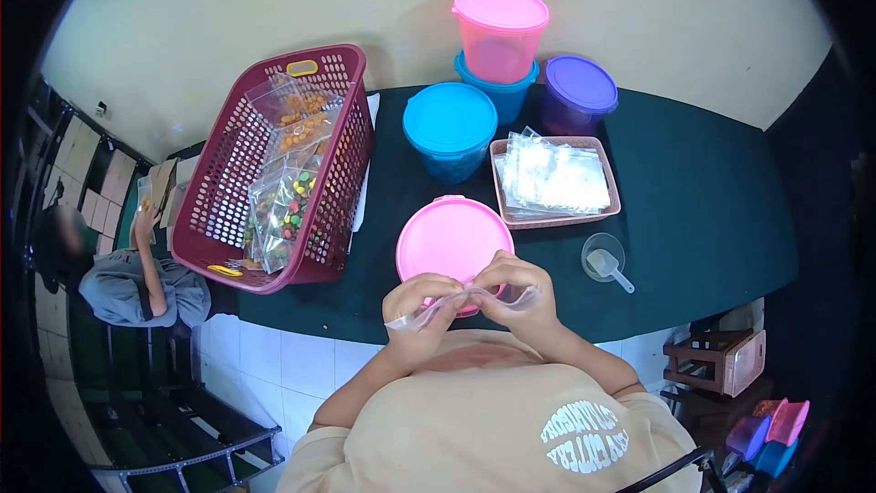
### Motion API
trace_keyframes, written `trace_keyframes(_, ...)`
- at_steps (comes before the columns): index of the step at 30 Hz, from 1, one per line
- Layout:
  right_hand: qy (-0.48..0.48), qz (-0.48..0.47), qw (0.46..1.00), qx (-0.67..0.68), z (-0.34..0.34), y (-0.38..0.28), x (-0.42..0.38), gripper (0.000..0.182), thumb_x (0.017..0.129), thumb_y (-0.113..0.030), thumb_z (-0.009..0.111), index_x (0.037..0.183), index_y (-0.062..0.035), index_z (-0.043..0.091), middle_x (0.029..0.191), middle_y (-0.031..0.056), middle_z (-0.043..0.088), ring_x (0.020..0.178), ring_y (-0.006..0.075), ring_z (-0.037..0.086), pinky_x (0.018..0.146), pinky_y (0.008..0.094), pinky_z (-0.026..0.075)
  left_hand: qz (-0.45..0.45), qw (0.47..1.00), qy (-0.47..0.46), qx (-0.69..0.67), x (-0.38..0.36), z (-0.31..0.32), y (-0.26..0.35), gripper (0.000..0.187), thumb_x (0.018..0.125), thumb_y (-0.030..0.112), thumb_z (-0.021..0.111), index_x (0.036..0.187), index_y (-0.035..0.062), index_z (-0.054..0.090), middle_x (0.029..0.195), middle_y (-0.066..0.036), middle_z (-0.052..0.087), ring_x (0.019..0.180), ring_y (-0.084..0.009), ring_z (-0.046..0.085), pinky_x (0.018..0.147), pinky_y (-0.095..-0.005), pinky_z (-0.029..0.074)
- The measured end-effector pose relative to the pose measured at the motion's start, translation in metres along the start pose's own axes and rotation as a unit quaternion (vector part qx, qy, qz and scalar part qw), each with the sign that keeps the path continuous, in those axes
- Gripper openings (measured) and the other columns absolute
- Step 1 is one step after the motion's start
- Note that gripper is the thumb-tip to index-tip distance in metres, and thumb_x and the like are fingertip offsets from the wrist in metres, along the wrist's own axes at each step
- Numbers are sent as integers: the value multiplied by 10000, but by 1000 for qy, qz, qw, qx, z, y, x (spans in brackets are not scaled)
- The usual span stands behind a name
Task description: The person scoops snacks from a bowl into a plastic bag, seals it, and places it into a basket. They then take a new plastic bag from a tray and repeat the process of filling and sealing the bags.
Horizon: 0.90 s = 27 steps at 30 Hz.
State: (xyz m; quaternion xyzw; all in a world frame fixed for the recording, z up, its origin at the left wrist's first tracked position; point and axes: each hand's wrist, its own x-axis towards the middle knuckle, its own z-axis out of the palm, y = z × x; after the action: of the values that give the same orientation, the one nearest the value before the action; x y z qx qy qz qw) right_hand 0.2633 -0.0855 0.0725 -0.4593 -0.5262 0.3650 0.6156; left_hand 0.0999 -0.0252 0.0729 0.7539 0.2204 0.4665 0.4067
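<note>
Both of my hands pinch the edge of a clear plastic bag (422,318) close to my chest. My left hand (415,310) grips its left part, and my right hand (525,301) holds the right part, with the fingertips nearly meeting in the middle. The bag looks flat; any contents cannot be made out. Just beyond and partly under my fingers stands a tub with a pink lid (454,239), its lid on. To the right, a small clear cup (594,250) has a white scoop (611,269) resting in it.
A maroon basket (212,184) at left holds several filled bags. A pink tray (553,220) carries a stack of clear bags (557,178). Lidded tubs, blue (450,119), pink (500,9) and purple (581,85), stand behind. Another person (141,283) holds a bag at far left.
</note>
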Motion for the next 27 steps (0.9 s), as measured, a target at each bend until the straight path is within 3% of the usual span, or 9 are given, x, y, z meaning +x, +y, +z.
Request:
trace_keyframes(3, 3, -16, 1000, 1, 3, 2, -2, 161, 722, 12, 710, 872, -45, 700, 777, 26, 655, 727, 108, 519, 628, 249, 421, -6, 999, 6, -38, -1, 2, -4, 95, 820, 77, 671, 853, 17, 606, 790, -114, 639, 707, -238, 613, 646, -327, 489)
trace_keyframes(6, 23, -45, 999, 5, 5, 7, -2, 149, 728, 2, 714, 867, -47, 695, 770, 25, 651, 721, 120, 520, 634, 250, 423, 55, 998, 2, 17, 1, 2, -7, 103, 828, 86, 670, 865, 24, 596, 786, -106, 635, 698, -227, 604, 652, -322, 472)
trace_keyframes(11, 42, -63, 997, -25, 6, 11, -1, 108, 728, -10, 724, 827, -36, 688, 749, 32, 629, 720, 129, 524, 642, 255, 422, 38, 998, 27, 46, -6, 4, -11, 108, 836, 115, 670, 863, 52, 587, 791, -84, 648, 720, -193, 606, 815, -378, 412)
trace_keyframes(15, 66, -63, 996, 2, 5, 19, -3, 92, 731, -13, 726, 811, -32, 686, 747, 39, 618, 725, 127, 525, 646, 259, 421, 35, 998, 43, 37, -6, 5, -8, 114, 837, 131, 671, 858, 58, 587, 788, -77, 654, 724, -185, 609, 859, -406, 388)
trace_keyframes(27, 123, 13, 985, 117, 1, 27, -5, 82, 803, -34, 694, 870, 6, 670, 832, 56, 609, 748, 112, 560, 651, 235, 467, -2, 994, 108, 30, -9, -2, -15, 101, 798, 116, 716, 809, 65, 630, 764, -43, 670, 746, -158, 629, 915, -394, 359)
